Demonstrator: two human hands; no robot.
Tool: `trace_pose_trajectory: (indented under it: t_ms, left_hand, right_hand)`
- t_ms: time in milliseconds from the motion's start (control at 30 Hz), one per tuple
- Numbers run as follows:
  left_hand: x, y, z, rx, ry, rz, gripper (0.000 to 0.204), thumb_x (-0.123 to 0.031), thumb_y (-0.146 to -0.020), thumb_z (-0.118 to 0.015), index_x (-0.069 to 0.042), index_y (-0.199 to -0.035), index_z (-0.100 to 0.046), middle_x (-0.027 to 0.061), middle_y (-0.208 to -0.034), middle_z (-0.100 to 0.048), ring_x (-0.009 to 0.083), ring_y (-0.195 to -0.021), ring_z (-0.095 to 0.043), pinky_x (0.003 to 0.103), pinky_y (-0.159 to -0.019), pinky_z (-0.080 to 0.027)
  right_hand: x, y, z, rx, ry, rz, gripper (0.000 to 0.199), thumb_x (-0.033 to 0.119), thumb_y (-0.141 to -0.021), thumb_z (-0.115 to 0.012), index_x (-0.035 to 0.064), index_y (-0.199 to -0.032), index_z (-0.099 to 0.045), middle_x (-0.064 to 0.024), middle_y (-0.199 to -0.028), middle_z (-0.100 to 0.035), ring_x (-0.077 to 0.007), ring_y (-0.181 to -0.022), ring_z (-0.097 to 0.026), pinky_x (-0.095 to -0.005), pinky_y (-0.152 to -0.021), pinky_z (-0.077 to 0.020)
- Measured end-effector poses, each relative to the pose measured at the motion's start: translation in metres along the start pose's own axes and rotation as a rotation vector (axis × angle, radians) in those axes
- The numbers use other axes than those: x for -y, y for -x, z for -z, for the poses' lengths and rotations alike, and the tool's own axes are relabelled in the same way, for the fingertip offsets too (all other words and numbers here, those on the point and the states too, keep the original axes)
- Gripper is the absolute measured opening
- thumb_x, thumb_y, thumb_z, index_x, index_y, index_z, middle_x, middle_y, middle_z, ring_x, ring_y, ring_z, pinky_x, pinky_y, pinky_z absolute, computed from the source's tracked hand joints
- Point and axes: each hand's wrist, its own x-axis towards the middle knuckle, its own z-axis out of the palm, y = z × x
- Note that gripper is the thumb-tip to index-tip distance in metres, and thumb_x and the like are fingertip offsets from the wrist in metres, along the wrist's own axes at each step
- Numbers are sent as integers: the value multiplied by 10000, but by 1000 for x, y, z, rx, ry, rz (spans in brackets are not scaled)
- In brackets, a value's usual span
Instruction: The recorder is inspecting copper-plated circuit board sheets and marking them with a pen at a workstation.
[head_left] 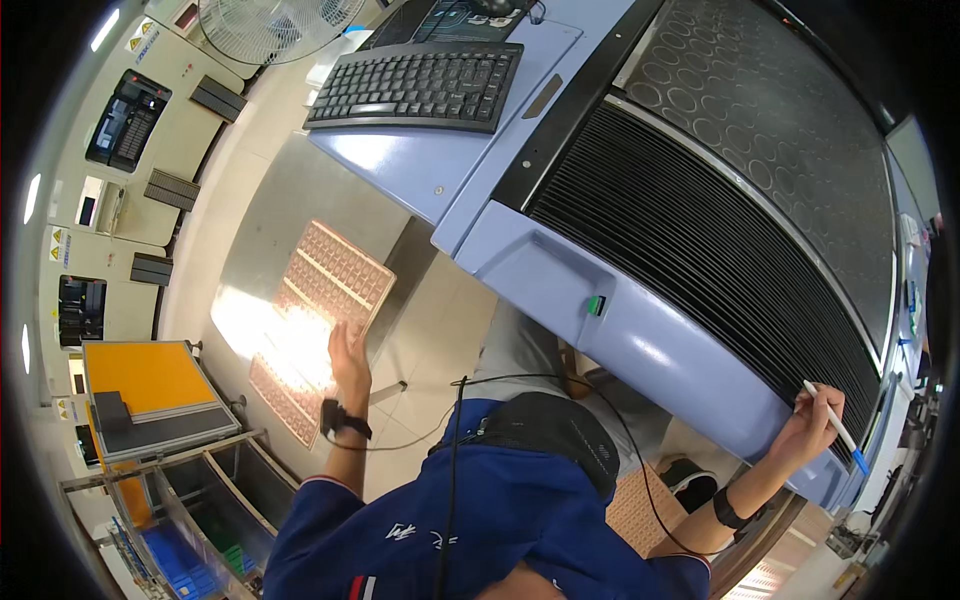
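Observation:
My right hand is closed around a slim white pen with a blue end, at the right end of the blue machine's front edge. My left hand has its fingers stretched out at the near edge of a copper-coloured circuit panel; whether the fingertips touch it cannot be made out. That panel lies on a shiny metal table. Nearer to me is another area of copper-coloured panel, partly washed out by glare.
The blue machine carries black ribbed bellows, a ring-patterned dark bed and a green switch. A black keyboard rests on its left shelf. A cart with bins stands at lower left. A cable crosses my front.

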Motion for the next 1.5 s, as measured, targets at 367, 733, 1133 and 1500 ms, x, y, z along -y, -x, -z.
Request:
trace_pose_trajectory:
  t_ms: [367,733,1133,1500]
  left_hand:
    - [-8,-30,-12,292,-60,-56,287,-197,-1001,-565,-36,-1234,-614,182,-1315,-609,443,-1270,-518,484,-1018,-455]
    - [73,-37,-76,28,-112,-206,392,-184,-1036,-491,131,-1260,-560,299,-1290,-599,450,-1208,-566,506,-1050,-428]
    - [-196,-140,-31,-235,517,-557,418,-258,-1045,-437,90,-1124,-654,254,-1113,-669,425,-1029,-622,494,-926,-472]
    - [-276,-162,18,-176,699,-650,509,-319,-1053,-392,56,-1011,-733,217,-966,-727,404,-879,-668,484,-823,-509]
  right_hand:
    - [38,92,161,-760,514,-45,432,289,-1048,-475,-60,-1294,-543,-217,-1127,-644,-264,-1066,-631,-377,-945,-505]
    - [40,286,338,-525,1394,-747,451,274,-856,-731,-44,-1161,-636,-253,-1028,-671,-393,-915,-668,-477,-776,-509]
    - [57,331,306,-1078,1699,-433,452,-25,-837,-596,171,-1240,-657,-192,-887,-703,-397,-845,-688,-472,-738,-531]
    - [222,155,133,-1163,386,151,131,118,-985,-631,-3,-1030,-607,3,-834,-586,-109,-748,-616,-261,-686,-565]
